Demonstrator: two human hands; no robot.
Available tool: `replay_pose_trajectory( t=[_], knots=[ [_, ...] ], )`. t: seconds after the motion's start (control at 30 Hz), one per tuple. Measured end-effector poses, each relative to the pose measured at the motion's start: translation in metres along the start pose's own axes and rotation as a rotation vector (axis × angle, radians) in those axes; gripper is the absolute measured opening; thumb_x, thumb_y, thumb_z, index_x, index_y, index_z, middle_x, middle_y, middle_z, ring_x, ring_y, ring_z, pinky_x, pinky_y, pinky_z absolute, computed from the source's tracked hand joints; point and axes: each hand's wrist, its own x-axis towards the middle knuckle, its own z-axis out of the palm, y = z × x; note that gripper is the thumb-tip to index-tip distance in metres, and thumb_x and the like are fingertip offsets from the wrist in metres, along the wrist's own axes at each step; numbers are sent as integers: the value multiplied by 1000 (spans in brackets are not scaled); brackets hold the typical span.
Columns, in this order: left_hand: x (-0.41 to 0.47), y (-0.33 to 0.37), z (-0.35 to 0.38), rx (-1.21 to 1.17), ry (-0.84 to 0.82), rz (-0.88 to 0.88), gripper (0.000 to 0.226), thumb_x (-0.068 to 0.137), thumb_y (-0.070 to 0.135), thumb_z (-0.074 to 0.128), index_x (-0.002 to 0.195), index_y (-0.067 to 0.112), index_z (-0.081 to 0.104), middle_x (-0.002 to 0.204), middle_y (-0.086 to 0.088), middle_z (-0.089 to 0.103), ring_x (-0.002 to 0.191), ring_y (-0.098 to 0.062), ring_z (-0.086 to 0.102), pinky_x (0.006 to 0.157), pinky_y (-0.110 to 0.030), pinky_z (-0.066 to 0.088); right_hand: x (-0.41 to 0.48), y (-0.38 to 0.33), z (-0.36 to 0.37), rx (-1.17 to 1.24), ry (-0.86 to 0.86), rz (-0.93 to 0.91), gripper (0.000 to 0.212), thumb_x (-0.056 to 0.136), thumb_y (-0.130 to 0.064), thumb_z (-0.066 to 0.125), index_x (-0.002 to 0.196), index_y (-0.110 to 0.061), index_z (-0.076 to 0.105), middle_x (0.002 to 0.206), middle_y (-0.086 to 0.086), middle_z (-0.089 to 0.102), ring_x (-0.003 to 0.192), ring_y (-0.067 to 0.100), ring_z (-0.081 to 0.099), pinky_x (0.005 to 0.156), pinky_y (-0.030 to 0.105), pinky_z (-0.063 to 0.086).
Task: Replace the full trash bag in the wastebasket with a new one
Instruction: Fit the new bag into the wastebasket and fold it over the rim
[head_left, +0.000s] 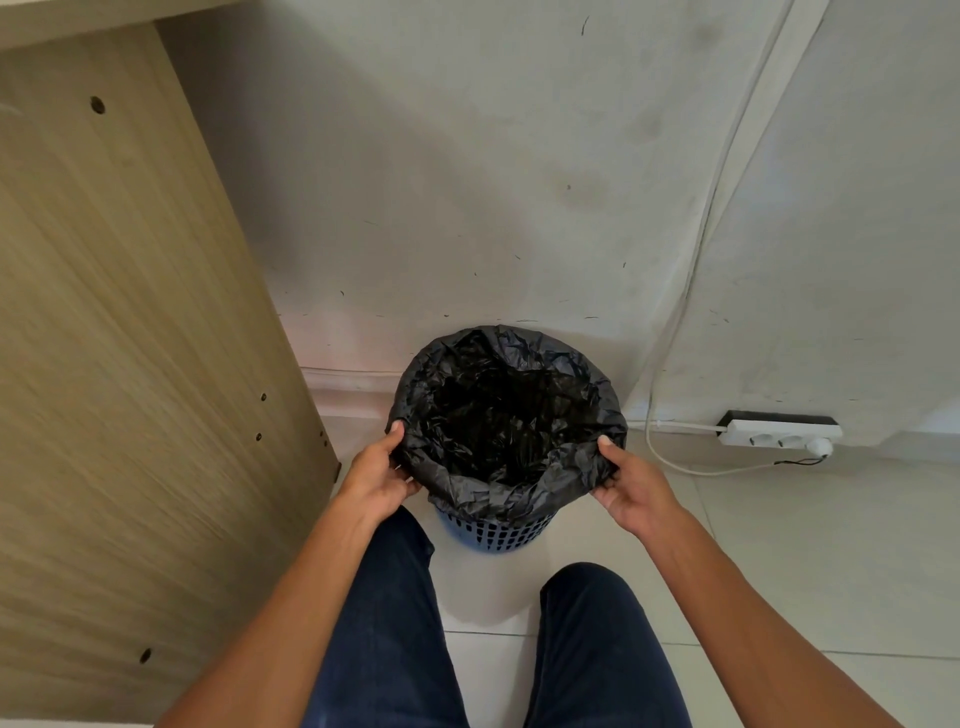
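A scuffed grey-white wall (467, 182) fills the upper part of the view, and a light wood-grain furniture panel (130, 338) with small drilled holes stands along the left. Pale floor tiles (805, 545) run below the wall. The person's legs in dark blue trousers (389, 623) come up from the bottom edge.

Against the foot of the wall, between the panel and the corner, stands a blue lattice wastebasket (493, 532). A crinkled black trash bag (509, 415) lines it, with its mouth open and folded down over the rim, hiding all but the basket's lower part.

The left hand (376, 480) grips the folded bag edge at the left of the rim, thumb on top. The right hand (631, 488) grips the edge at the right in the same way.

A white power strip (779, 434) lies on the floor to the right, with a white cable (696, 270) running up the wall.
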Motion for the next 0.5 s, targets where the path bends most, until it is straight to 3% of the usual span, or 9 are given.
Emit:
replay_pose_trajectory(
  t=[0.07,0.23,0.37,0.5],
  knots=[
    [-1,-2,0,-91,14,38,30,98,20,61,123,3,58,127,-18,62,110,-27,62,85,-46,54,-2,1,2,15,5,8,40,94,-8,64,130,4,55,129,21,62,116,32,62,68,40,63],
    [-35,-38,-2,0,115,169,34,104,33,50,129,12,60,128,-9,65,112,-22,62,94,-43,52,-13,5,-1,40,-18,-19,37,92,-24,68,123,-6,60,125,16,64,117,28,61,83,40,56],
    [-68,-84,-3,90,100,138,29,98,15,44,121,14,62,121,-8,66,115,-26,60,89,-51,54,-26,22,-7,123,3,-79,50,95,-44,60,134,-13,57,126,10,64,113,23,61,92,38,51],
    [-68,-107,6,-6,69,88,45,97,-6,47,140,4,47,129,-18,61,118,-30,60,103,-49,49,-43,46,-6,126,114,-169,37,99,-34,57,127,-11,59,126,13,61,114,25,60,90,39,52]
  ],
)
